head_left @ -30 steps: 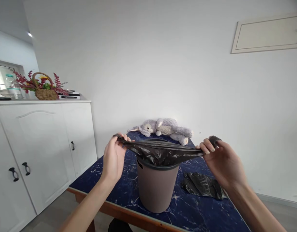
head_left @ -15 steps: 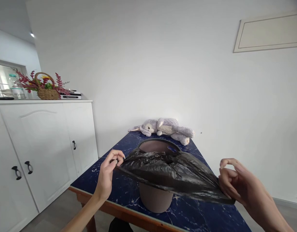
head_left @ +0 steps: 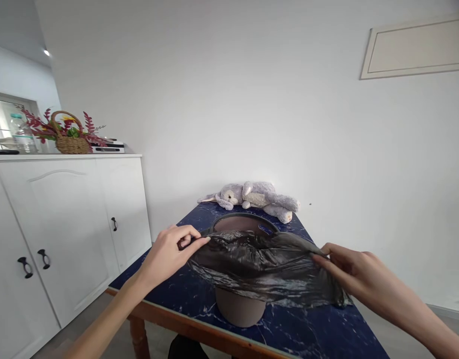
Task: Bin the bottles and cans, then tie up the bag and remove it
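A black plastic garbage bag [head_left: 259, 269] spreads across the near side of a brown-grey trash can [head_left: 240, 310], draping over its front. The can stands upright on the table, its far rim and part of the inside showing behind the bag. My left hand [head_left: 169, 252] pinches the bag's upper edge at the left, thumb against forefinger. At the right, my right hand [head_left: 351, 267] pinches the edge between thumb and fingers, and a loose flap hangs below it. The bag hides the can's near rim.
Beyond the can, a grey plush rabbit [head_left: 251, 197] lies on the blue marbled table [head_left: 199, 304] near the wall. A white cabinet [head_left: 68, 224] stands to the left, with a wicker flower basket [head_left: 73, 144] and a plastic bottle [head_left: 23, 134] on top.
Both hands have moved inward along the bag's edge, the right one noticeably to the left, and now pinch its upper edge. The bag is less stretched. The can stays in place.
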Demonstrator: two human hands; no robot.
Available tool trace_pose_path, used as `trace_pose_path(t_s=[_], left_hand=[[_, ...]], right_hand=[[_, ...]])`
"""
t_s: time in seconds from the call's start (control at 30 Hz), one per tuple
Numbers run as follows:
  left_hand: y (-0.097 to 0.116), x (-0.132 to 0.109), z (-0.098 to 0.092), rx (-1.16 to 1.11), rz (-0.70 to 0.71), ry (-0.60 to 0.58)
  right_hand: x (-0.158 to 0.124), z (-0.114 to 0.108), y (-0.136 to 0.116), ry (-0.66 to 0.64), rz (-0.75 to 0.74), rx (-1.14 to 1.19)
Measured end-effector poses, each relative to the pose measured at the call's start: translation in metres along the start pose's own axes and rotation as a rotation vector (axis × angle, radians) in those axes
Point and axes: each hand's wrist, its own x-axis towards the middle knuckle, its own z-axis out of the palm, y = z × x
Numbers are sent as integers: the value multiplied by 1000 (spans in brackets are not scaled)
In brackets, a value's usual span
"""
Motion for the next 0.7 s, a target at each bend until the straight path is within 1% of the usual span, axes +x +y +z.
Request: trace_pose_path(t_s=[0.1, 0.17, 0.3, 0.43, 0.57, 0.63, 0.7], left_hand=[[1, -2, -3, -8, -13, 131], [2, -5, -2, -30, -25, 230], [0, -16, 0, -71, -41, 393], [-14, -32, 3, -80, -8, 493], [-38, -55, 11, 31, 43, 527], [-51, -70, 19, 38, -7, 546], [-63, -88, 31, -26, -170, 580]], right_hand=[[-6, -8, 4, 65, 29, 40], [-11, -11, 11, 100, 45, 63], [-24, -7, 32, 148, 84, 124], [-40, 13, 52, 234, 141, 277], [-56, 40, 58, 285, 176, 449], [-63, 53, 56, 311, 197, 527], [-70, 66, 54, 337, 243, 599]])
